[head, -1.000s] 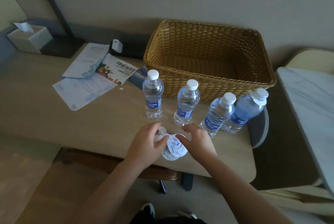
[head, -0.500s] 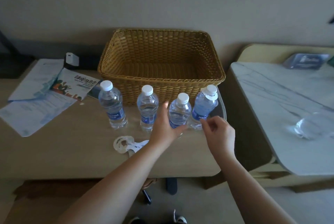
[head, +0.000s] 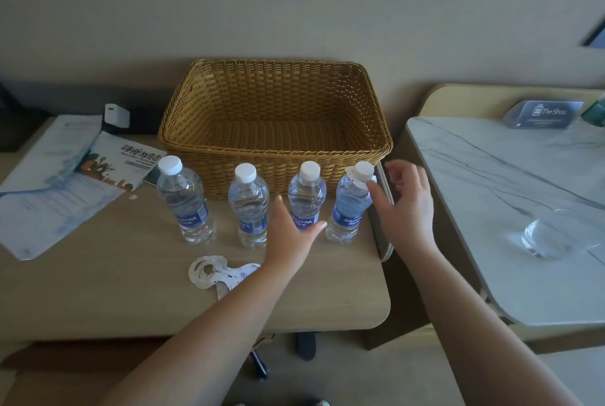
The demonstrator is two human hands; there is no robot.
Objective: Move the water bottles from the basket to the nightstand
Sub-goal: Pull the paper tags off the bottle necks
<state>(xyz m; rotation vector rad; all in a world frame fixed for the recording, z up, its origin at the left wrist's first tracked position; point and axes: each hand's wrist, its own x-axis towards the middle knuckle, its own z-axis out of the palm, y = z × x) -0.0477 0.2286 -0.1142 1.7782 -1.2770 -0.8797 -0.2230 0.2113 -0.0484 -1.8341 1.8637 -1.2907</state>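
Note:
Several clear water bottles with white caps and blue labels stand in a row on the wooden table (head: 98,291), just in front of the woven basket (head: 275,156), which holds nothing. My left hand (head: 289,235) is open, its fingers spread in front of the third bottle (head: 306,199), between it and the second bottle (head: 247,206). My right hand (head: 406,206) is open beside the rightmost bottle (head: 350,209), fingers close to its neck, which carries a paper tag. The leftmost bottle (head: 183,199) stands apart from both hands.
White paper tags (head: 212,271) lie on the table near my left wrist. Leaflets (head: 65,176) are spread at the left. A marble-topped table (head: 523,209) stands to the right with a glass dish (head: 556,235) and a sign card (head: 543,114).
Both hands let go of the paper tags, left them on the table and moved up to the two right-hand bottles. The view swung to the right.

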